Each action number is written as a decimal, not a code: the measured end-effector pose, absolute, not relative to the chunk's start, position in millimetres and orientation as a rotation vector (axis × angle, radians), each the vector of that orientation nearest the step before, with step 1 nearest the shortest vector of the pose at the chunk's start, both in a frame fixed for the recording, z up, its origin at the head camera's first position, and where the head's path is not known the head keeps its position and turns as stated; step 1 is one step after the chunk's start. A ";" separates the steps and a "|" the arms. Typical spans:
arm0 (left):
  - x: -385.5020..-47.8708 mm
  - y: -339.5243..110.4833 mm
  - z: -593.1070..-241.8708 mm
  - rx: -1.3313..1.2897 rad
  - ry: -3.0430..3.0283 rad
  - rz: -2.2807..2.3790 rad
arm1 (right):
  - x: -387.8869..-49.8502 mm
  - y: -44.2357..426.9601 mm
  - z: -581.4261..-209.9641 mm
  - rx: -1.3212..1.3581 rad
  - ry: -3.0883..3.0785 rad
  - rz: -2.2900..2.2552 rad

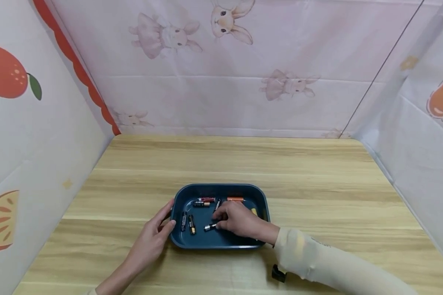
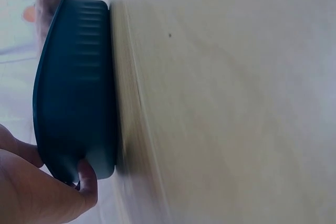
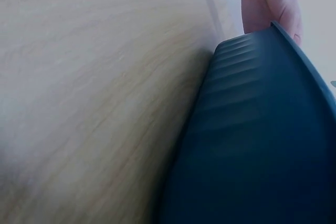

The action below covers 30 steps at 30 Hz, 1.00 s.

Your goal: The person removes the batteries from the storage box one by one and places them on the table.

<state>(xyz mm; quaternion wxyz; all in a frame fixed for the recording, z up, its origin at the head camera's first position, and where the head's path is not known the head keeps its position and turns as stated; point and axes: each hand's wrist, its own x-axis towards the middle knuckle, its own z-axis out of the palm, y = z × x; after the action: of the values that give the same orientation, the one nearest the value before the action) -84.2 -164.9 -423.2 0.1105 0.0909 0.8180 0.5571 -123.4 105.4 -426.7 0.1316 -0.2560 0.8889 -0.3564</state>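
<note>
A dark blue tray lies on the wooden table with several batteries inside. At its left end my left hand grips the wall; in the left wrist view the thumb and fingers of that hand hold the tray's corner. Inside the tray, my right hand pinches the end of a black and silver battery. Two dark batteries, one of them gold-tipped, stand side by side at the left. The right wrist view shows the tray's outer wall, not the right fingers.
Near the tray's back wall lie a red battery, a black and copper one and an orange one. A yellow one is partly behind the right hand. A small black object sits below the right sleeve. Printed cloth walls surround the table.
</note>
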 end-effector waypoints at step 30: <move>-84.3 -164.3 -421.4 0.230 2.414 1.623 | -119.6 138.3 -353.0 -0.708 2.703 -1.344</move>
<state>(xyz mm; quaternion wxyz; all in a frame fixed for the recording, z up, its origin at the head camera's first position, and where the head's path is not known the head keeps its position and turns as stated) -84.3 -164.3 -421.4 0.1117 0.0782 0.8221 0.5527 -119.6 138.3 -353.0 0.0206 -0.2283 0.8715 -0.4335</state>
